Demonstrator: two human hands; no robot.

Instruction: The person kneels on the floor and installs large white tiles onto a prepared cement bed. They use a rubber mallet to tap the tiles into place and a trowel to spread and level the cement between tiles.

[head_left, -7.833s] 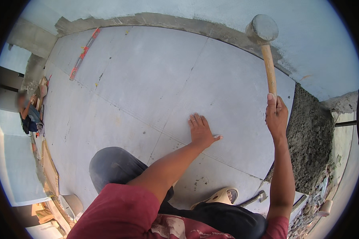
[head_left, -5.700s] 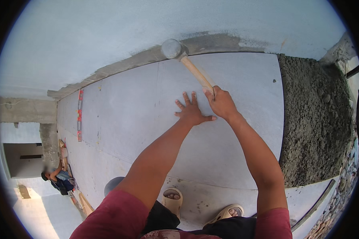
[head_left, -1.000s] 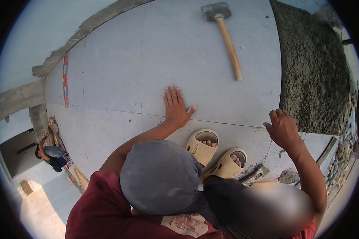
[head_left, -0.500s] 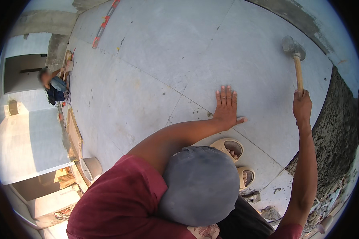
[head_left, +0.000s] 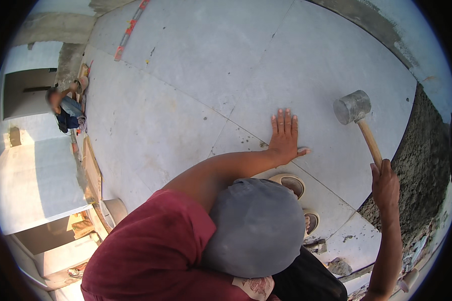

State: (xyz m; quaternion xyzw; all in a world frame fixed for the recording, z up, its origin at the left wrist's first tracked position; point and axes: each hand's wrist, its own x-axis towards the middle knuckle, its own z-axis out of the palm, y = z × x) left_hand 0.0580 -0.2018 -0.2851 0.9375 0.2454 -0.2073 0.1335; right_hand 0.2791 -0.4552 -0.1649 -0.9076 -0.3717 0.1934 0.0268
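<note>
My left hand (head_left: 284, 140) lies flat on a large grey floor tile (head_left: 326, 145), fingers spread, close to a joint between tiles. Wrapped round the wooden handle of a mallet (head_left: 353, 107), my right hand (head_left: 385, 186) is at the right, near the tile's edge. The mallet has a thick grey cylindrical head, which is over the same tile; whether it touches the surface I cannot tell. Small crumbs of mortar dot the tile just left of my left hand.
Wet dark mortar (head_left: 424, 145) borders the tile on the right. A red and grey spirit level (head_left: 131, 31) lies at the far left. Another person (head_left: 68, 108) crouches by the left wall with a bucket (head_left: 81, 84). My sandals (head_left: 292, 184) are beside the joint; rubble (head_left: 340, 267) lies nearer.
My right hand has come nearer, and the mallet head has swung nearer and to the left. My left hand stays in place. The other person's bucket has tilted.
</note>
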